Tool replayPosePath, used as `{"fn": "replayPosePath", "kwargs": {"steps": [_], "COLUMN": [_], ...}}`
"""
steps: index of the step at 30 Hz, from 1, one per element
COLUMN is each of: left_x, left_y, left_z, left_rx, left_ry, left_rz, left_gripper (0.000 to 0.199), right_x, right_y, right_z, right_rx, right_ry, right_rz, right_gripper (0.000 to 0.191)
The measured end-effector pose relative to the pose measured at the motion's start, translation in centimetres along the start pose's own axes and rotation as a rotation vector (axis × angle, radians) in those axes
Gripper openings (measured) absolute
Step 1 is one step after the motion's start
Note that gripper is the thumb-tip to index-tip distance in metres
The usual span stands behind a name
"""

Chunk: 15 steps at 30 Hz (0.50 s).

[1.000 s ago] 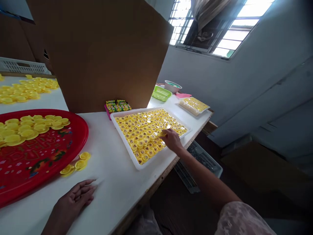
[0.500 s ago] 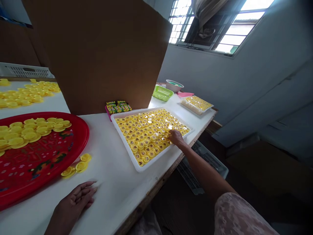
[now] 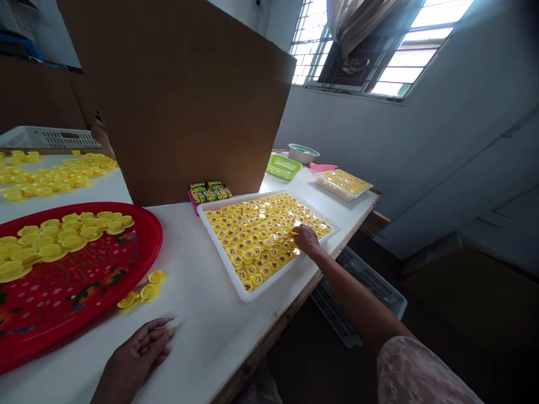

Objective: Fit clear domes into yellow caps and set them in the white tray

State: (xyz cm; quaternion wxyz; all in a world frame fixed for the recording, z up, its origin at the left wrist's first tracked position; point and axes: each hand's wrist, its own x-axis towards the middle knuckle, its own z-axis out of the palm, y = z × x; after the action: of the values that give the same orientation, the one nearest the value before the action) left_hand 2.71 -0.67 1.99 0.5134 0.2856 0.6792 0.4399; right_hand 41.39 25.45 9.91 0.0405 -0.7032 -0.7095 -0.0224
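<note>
Right hand (image 3: 306, 238) at yellow pieces (image 3: 248, 235), white tray (image 3: 221, 253), left hand (image 3: 141, 350) on table (image 3: 206, 348)

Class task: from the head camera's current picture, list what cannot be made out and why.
In the head view:
Right hand: its back hides most of the fingers, so the grip is unclear.
Left hand: its curled fingers hide the palm.
Yellow pieces in the white tray: their printed marks are too small to read.
Red tray: its left side is cut off by the picture's left edge.
Another person's arm: the brown board covers much of it.
</note>
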Motion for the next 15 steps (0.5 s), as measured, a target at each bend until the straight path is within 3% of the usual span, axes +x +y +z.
{"fn": "replayPosePath", "kwargs": {"steps": [3,7,12,15], "left_x": [0.1,0.1,0.0,-0.1], "left_y": [-0.3,-0.4,-0.5,-0.1], "left_z": [0.0,0.1,0.4,0.3], "left_rx": [-0.015,0.011,0.030,0.035], "left_ry": [0.054,0.040,0.112,0.091], "left_rz": [0.025,0.001,0.035,0.023], "left_gripper": [0.061,0.060,0.063,0.065], "right_x": [1.1,2.2,2.3,2.1], "right_y": [-0.4,-0.8,-0.8,-0.7], "right_z": [0.1,0.5,0.6,0.3], "right_rx": [0.026,0.052,0.048,0.036], "right_ry": [-0.015,-0.025,-0.011,-0.007], "right_rz": [-0.032,-0.057,-0.070,-0.099], "right_gripper": [0.025,0.021,0.024,0.024]}}
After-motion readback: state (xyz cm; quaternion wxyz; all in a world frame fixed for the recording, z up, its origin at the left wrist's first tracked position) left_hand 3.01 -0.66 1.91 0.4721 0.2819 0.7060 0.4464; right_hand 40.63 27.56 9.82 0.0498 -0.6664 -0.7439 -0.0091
